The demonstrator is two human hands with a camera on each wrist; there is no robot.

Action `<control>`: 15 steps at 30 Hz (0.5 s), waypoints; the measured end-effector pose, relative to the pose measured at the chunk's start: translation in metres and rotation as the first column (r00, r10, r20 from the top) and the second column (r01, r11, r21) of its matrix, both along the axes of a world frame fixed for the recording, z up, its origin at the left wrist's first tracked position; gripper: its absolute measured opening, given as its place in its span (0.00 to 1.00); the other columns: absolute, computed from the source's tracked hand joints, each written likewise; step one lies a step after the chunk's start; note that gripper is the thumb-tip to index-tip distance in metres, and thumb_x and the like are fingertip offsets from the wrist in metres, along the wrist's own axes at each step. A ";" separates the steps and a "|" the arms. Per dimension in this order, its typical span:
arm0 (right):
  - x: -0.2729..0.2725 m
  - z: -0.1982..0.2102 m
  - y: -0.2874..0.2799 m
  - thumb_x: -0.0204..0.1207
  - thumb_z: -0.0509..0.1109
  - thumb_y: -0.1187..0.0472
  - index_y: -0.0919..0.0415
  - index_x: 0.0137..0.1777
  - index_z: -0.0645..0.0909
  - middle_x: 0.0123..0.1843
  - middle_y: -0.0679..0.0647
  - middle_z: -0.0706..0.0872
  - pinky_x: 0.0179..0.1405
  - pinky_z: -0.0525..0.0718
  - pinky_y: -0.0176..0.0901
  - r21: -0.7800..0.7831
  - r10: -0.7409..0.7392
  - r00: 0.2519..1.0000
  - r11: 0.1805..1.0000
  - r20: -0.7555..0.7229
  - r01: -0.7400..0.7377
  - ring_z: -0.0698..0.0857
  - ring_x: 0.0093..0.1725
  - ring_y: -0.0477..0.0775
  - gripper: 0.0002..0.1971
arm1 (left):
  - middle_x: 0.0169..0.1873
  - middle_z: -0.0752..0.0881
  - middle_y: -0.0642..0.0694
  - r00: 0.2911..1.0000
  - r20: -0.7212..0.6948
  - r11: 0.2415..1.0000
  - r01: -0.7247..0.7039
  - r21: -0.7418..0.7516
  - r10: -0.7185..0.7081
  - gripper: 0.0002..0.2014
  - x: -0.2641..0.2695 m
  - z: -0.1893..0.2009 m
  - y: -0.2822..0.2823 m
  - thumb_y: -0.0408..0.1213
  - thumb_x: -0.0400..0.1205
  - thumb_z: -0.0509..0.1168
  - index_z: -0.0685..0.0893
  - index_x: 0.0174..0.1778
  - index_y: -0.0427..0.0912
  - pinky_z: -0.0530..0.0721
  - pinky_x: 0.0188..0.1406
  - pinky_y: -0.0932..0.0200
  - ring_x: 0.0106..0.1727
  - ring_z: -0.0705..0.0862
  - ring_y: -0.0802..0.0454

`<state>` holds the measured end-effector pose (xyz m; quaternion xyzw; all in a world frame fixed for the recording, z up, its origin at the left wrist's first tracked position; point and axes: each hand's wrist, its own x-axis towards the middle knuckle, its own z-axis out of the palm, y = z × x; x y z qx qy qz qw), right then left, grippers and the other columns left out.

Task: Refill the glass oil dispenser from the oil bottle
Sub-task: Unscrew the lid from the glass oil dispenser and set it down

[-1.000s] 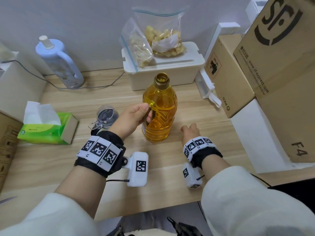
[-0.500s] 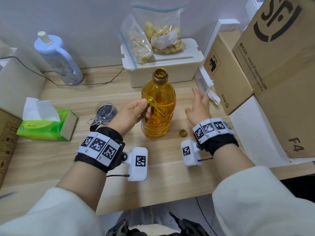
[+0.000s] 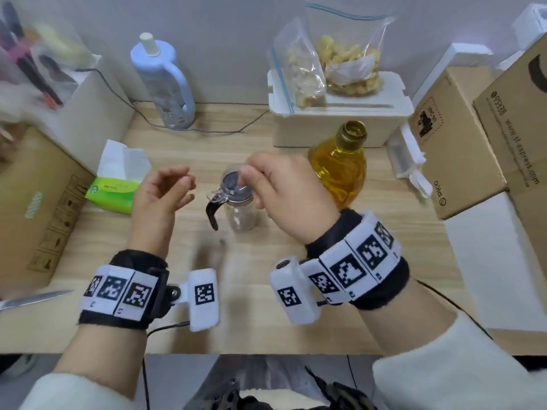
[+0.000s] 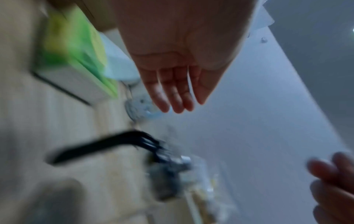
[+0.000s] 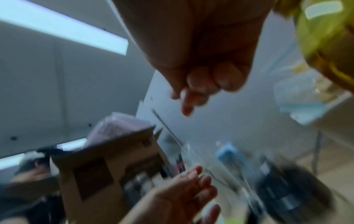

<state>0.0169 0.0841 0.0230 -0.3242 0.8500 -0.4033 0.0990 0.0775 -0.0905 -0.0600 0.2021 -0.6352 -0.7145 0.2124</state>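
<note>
The glass oil dispenser [image 3: 239, 214] stands empty on the wooden table [image 3: 266, 327], with a black handle [image 3: 211, 213] and a clear lid [image 3: 233, 184]. My right hand [image 3: 251, 184] reaches over it and pinches the lid. My left hand [image 3: 177, 184] hovers just left of the dispenser, fingers loosely curled, holding nothing. The uncapped oil bottle [image 3: 340, 164], full of yellow oil, stands behind my right hand. Both wrist views are blurred: the left hand [image 4: 172, 91] shows an open palm above the dispenser [image 4: 166, 165]; the right hand [image 5: 201, 84] has curled fingers.
A green tissue box [image 3: 112, 187] lies left of my left hand. At the back stand a blue-white bottle [image 3: 162, 84] and a white container [image 3: 340, 119] with snack bags. Cardboard boxes [image 3: 458, 137] line the right; another box [image 3: 38, 202] and a knife [image 3: 32, 300] are left.
My left hand has let go of the oil bottle and moved left. My right hand has swung from beside the bottle over to the dispenser's lid.
</note>
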 end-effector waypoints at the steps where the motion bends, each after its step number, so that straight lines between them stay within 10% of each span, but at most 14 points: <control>1: 0.000 -0.018 -0.007 0.80 0.60 0.63 0.59 0.47 0.83 0.34 0.50 0.83 0.47 0.83 0.50 0.123 0.041 0.997 0.991 0.059 -0.048 0.85 0.40 0.57 0.10 | 0.38 0.85 0.54 0.998 0.068 0.999 0.019 -0.038 -0.017 0.12 0.003 -0.012 -0.005 0.26 0.79 0.63 0.80 0.44 0.51 0.80 0.44 0.71 0.42 0.81 0.62; 5: 0.005 -0.083 -0.025 0.77 0.61 0.65 0.60 0.54 0.81 0.56 0.61 0.85 0.60 0.80 0.51 0.463 0.036 0.954 0.868 0.298 -0.177 0.82 0.59 0.64 0.10 | 0.39 0.83 0.49 0.909 0.329 0.949 0.301 -0.093 -0.256 0.12 0.006 -0.049 -0.006 0.20 0.77 0.63 0.80 0.47 0.42 0.77 0.45 0.75 0.38 0.82 0.68; 10: 0.018 -0.099 -0.035 0.73 0.71 0.53 0.65 0.52 0.82 0.47 0.58 0.86 0.46 0.76 0.46 0.249 -0.070 0.918 0.968 0.391 -0.033 0.82 0.48 0.57 0.15 | 0.39 0.89 0.61 0.782 0.368 0.845 0.534 0.021 -0.503 0.19 0.014 -0.065 -0.001 0.15 0.75 0.62 0.80 0.60 0.34 0.80 0.44 0.76 0.39 0.84 0.73; 15: 0.023 -0.109 -0.044 0.71 0.73 0.59 0.64 0.49 0.83 0.45 0.59 0.89 0.51 0.82 0.50 0.081 -0.221 0.875 0.975 0.431 0.207 0.85 0.46 0.57 0.10 | 0.30 0.88 0.55 0.898 0.403 0.977 0.208 -0.038 -0.176 0.17 0.014 -0.083 -0.013 0.14 0.69 0.68 0.82 0.36 0.44 0.82 0.36 0.70 0.35 0.84 0.60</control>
